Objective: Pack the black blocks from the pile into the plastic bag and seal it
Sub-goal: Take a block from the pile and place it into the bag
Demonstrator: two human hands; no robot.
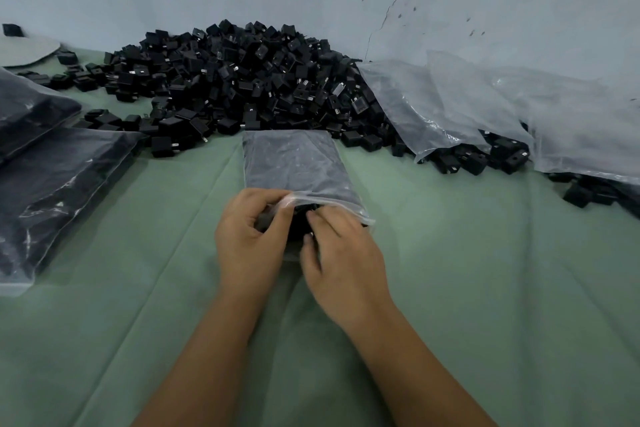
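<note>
A clear plastic bag [298, 163] filled with black blocks lies on the green cloth, its mouth facing me. My left hand [247, 236] pinches the upper lip of the bag's mouth between thumb and fingers. My right hand [341, 250] reaches its fingertips into the opening, touching the black blocks there; whether it holds a block is hidden. The big pile of black blocks [242, 80] sits just beyond the bag against the wall.
Filled bags [52, 184] are stacked at the left. Empty clear bags [502, 107] lie over blocks at the right. Loose blocks [581, 196] lie scattered at the far right. Green cloth [485, 288] covers the table; a grey wall stands behind.
</note>
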